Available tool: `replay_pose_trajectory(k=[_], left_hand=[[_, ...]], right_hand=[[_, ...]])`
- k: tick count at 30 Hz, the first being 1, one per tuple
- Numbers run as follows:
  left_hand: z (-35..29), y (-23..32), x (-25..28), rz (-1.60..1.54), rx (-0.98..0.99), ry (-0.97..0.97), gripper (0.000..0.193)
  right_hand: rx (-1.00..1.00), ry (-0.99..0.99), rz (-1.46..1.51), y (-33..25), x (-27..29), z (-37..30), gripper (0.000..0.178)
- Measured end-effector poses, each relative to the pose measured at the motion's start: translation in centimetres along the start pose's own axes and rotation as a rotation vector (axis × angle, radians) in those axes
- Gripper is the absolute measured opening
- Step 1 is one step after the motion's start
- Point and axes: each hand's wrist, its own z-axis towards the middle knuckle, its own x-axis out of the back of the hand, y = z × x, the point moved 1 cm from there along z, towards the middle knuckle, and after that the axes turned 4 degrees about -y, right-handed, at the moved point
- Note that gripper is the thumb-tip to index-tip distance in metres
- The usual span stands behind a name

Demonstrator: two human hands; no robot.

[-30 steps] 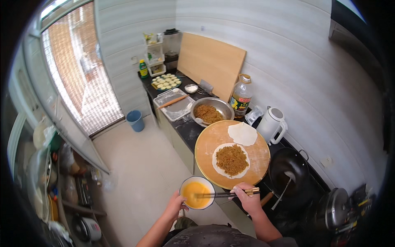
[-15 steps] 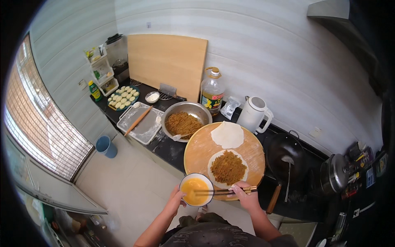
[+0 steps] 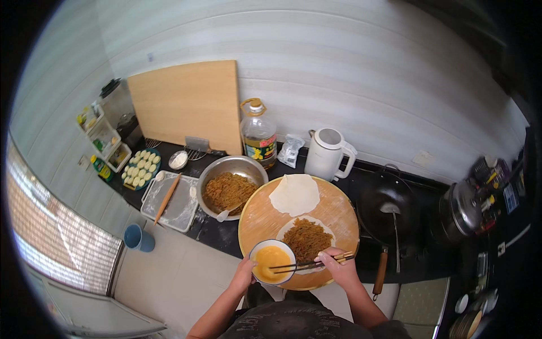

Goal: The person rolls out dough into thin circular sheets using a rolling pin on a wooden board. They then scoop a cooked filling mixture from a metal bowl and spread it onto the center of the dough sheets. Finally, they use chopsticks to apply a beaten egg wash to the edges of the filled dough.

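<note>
My left hand grips the rim of a white bowl that holds beaten egg. In my right hand is a pair of dark chopsticks, their tips dipped in the egg. The bowl is held over the near left edge of a round wooden board. Just beyond my right hand, a dough round lies on the board, heaped with brown shredded filling. Behind it lies a bare dough sheet.
A steel basin of the same filling stands left of the board, a spoon in it. Further left are a floured tray with a rolling pin and a plate of dough pieces. A wok sits right; a white kettle and oil bottle stand behind.
The view has shifted, so the counter things appear further left. The chopsticks have moved within the egg. Both hands keep their hold.
</note>
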Motion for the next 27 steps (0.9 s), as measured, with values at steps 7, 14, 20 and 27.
replay_pose_trajectory(k=[7,14,20,27], left_hand=[[3.7,3.4,0.3,0.110,0.019,-0.095,0.032],[7.6,4.0,3.8,0.253,0.168,-0.330,0.047],[9.6,4.2,4.7,0.270,0.203,-0.374,0.049],[11.5,4.7,4.4,0.284,0.134,-0.392,0.051]], right_hand=[[0.096,0.288,-0.097,0.0,-2.4,-0.9,0.014],[0.046,0.538,-0.079,0.9,-7.0,-1.6,0.014],[0.173,0.758,-0.227,1.9,-9.2,-3.1,0.014],[0.251,0.905,-0.303,1.8,-10.1,-4.7,0.013]])
